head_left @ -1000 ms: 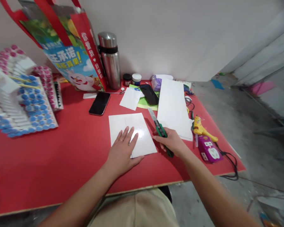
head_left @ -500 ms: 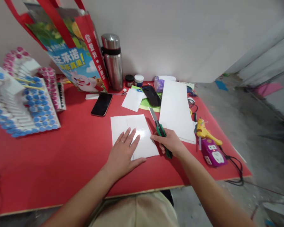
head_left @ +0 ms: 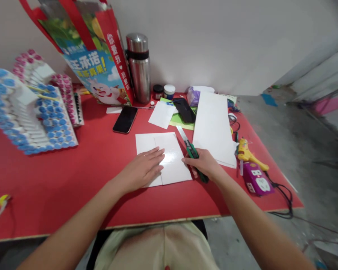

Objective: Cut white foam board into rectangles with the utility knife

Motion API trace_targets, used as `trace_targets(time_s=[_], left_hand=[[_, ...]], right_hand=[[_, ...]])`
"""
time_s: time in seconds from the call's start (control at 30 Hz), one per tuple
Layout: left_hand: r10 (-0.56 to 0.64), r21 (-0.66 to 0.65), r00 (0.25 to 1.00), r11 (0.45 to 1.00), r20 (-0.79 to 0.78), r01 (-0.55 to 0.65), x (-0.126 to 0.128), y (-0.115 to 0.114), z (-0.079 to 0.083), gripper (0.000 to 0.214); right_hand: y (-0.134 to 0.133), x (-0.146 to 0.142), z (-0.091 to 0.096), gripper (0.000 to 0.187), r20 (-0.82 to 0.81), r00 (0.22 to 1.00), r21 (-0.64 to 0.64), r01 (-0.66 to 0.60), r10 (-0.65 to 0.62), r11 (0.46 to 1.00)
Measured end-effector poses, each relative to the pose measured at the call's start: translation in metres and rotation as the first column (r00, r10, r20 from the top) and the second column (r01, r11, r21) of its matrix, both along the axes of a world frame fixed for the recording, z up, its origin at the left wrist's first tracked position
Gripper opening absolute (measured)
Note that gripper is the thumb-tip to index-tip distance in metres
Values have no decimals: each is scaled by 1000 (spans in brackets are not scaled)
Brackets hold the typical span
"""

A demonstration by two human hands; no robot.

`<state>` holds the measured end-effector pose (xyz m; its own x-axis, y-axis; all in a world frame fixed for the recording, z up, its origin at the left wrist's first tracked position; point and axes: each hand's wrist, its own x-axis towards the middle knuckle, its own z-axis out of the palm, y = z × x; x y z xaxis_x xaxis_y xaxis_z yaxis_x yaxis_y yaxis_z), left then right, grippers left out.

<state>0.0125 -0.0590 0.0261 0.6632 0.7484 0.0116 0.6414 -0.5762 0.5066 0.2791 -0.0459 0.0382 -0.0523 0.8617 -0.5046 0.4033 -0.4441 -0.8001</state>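
A white board (head_left: 176,157) lies flat on the red table near its front edge, with a thin line or cut running down its left part. My left hand (head_left: 145,168) rests on the board's left side, fingers stretched out to the right and holding nothing. In my right hand (head_left: 204,164) is a green utility knife (head_left: 192,150), its wide blade out and pointing up and to the left. The knife is at the board's right edge; whether the blade touches the board I cannot tell. A longer white board (head_left: 214,127) lies just beyond my right hand.
Behind the boards lie two phones (head_left: 125,119), a white card (head_left: 162,114) and small jars (head_left: 169,91). A steel flask (head_left: 140,71) and shopping bag (head_left: 101,67) stand at the back. A blue-and-white model (head_left: 36,116) is left; a yellow glue gun (head_left: 250,155) and purple power socket (head_left: 259,180) are right.
My left hand has turned and slid left, its fingers now pointing right across the board rather than away from me. My right hand keeps the knife in nearly the same place. The view has shifted slightly.
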Motion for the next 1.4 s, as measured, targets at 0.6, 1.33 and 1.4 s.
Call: trace_targets(time_s=[0.6, 1.33, 1.4], left_hand=[[1, 135, 988, 991, -152, 19, 17, -5, 1, 95], [31, 25, 996, 999, -89, -29, -21, -27, -7, 76], [-3, 1, 998, 1000, -70, 3, -34, -19, -2, 61]], right_hand=[[-1, -2, 1, 26, -19, 1000, -5, 21, -21, 1000], [-19, -29, 14, 39, 345, 918, -12, -205, 197, 979], [-27, -30, 15, 34, 212, 957, -68, -189, 199, 980]])
